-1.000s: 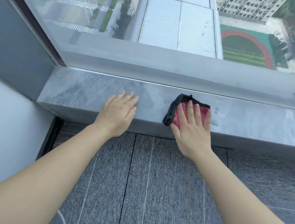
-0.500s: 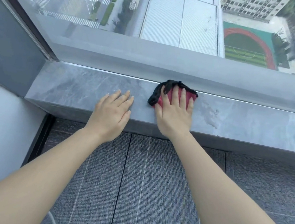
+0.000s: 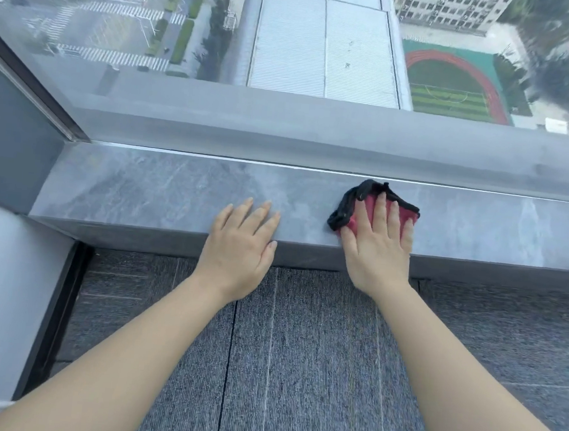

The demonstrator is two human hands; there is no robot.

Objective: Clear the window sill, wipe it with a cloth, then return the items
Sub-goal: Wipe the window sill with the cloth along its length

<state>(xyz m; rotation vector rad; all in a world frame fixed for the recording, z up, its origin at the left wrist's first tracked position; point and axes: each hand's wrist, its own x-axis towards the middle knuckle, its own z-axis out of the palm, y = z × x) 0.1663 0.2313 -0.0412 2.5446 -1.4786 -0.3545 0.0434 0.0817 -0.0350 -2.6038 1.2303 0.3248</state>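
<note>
The grey marbled window sill [image 3: 147, 189] runs across the view below the glass. A red cloth with a black border [image 3: 353, 204] lies on the sill right of centre. My right hand [image 3: 378, 244] lies flat on the cloth, fingers spread, pressing it down and covering most of it. My left hand [image 3: 241, 242] rests flat on the sill's front edge, about a hand's width left of the cloth, holding nothing. No other items stand on the visible sill.
The large window pane [image 3: 325, 47] rises right behind the sill, with a dark frame [image 3: 29, 90] at the left. A white wall [image 3: 2, 276] closes the left side. Grey carpet tiles [image 3: 298, 354] cover the floor below the sill.
My right hand slid the cloth toward the glass and left, then back toward the sill's front and slightly right. My left hand stayed planted on the sill's edge.
</note>
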